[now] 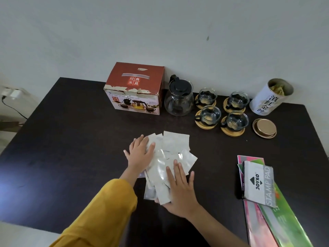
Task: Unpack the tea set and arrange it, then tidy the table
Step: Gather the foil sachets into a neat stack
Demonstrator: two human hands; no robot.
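Note:
Several flat silver packets (173, 148) lie in a loose heap at the middle of the dark table (71, 139). My left hand (140, 154) presses flat on the heap's left side, fingers spread. My right hand (179, 191) lies flat on its lower right part. At the back stand the red tea set box (135, 88), a glass teapot (179, 98) with a black lid, and several glass cups (210, 115) on wooden coasters.
An open white tea tin (270, 97) leans at the back right, its gold lid (264, 128) lying in front of it. A grey stamp pad box (258, 184) sits on colourful folders (277, 221) at the right edge. A wall socket with cable is at the left.

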